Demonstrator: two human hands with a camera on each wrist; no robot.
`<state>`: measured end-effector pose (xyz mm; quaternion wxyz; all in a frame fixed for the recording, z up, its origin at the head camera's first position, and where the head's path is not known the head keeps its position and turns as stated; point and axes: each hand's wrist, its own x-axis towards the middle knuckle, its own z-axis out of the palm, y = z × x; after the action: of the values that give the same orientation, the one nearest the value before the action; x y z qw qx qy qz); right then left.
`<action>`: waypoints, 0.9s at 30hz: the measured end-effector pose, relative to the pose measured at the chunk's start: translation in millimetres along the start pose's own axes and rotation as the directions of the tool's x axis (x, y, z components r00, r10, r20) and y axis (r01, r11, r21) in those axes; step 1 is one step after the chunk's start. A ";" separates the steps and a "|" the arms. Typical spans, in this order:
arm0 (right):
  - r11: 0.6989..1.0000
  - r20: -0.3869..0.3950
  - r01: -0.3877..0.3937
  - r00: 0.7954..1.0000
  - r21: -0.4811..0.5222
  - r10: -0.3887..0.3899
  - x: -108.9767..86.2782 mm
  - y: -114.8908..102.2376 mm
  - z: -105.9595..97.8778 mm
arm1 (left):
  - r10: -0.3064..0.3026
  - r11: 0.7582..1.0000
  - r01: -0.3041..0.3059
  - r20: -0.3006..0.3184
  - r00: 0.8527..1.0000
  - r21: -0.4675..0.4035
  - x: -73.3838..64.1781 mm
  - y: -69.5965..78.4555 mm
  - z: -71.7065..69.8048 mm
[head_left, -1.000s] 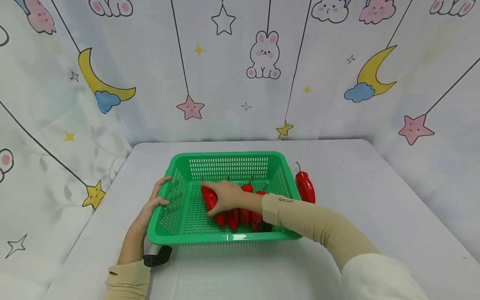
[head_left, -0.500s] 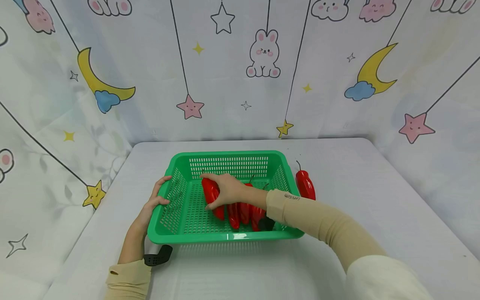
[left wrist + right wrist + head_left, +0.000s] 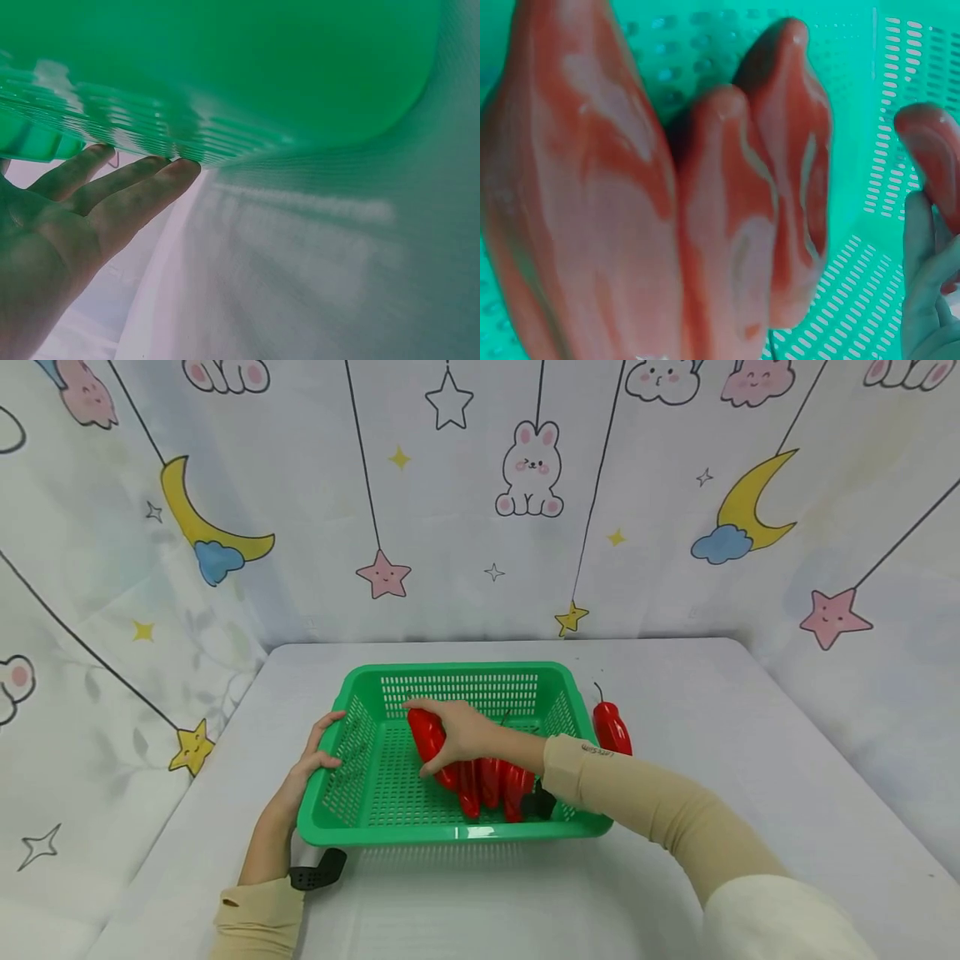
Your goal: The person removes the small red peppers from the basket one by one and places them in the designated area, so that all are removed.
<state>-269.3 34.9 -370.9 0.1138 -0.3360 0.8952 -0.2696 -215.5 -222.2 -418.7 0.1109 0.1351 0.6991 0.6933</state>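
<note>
My right hand (image 3: 467,732) grips a long red chili pepper (image 3: 427,735) between thumb and fingers, over the inside of a green plastic basket (image 3: 457,836). That held pepper (image 3: 928,146) shows at the right edge of the right wrist view, tip up, with the hand's fingers (image 3: 922,300) below it. Several other red chili peppers (image 3: 490,783) lie side by side in the basket, partly covered by the right hand and wrist. At the basket's left side my left hand (image 3: 292,785) holds the rim, and its fingers (image 3: 142,206) touch the slotted outer wall.
One more red chili pepper (image 3: 611,727) lies on the white table (image 3: 720,727), just right of the basket, its lower end hidden by the right sleeve. A cartoon-printed curtain (image 3: 450,502) hangs behind the table. Black straps with cameras sit at both wrists.
My right hand has moved slightly up and to the right in the head view, carrying the chili pepper along. The left hand stays on the basket rim, and the basket has barely moved.
</note>
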 end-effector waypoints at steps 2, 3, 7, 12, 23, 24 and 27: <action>1.000 -0.010 -0.002 1.000 0.020 0.002 -1.0 -0.4 -3.7 | -0.002 1.000 0.002 0.001 1.000 -0.002 0.5 -0.2 0.5; 1.000 -0.018 0.005 1.000 0.023 -0.005 -1.5 -0.3 -5.6 | -0.002 1.000 0.002 0.002 1.000 -0.002 0.8 -0.4 0.7; 0.999 -0.043 0.023 0.999 0.042 -0.021 -3.8 -2.4 -13.4 | 0.000 1.000 0.000 0.003 1.000 0.002 1.2 -1.0 0.6; 0.998 -0.034 -0.001 0.999 0.057 0.003 -6.4 -5.9 -20.5 | 0.005 1.000 -0.005 0.004 1.000 0.004 1.2 -0.8 -0.5; 0.999 -0.048 -0.009 0.999 0.043 0.011 -12.8 -8.7 -33.3 | 0.012 1.000 -0.012 0.014 1.000 0.008 1.5 -0.7 -2.6; 0.999 -0.048 -0.006 0.999 0.040 0.008 -13.6 -8.9 -34.5 | 0.014 1.000 -0.014 0.016 1.000 0.006 1.5 -1.0 -2.5; 0.999 -0.044 -0.005 0.999 0.036 0.007 -15.9 -9.5 -38.1 | 0.015 1.000 -0.015 0.011 1.000 0.000 1.1 -1.7 -1.9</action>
<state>-267.0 54.9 -333.6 0.1008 -0.3250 0.8936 -0.2928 -217.2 -223.6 -420.3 0.1095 0.1446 0.6976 0.6932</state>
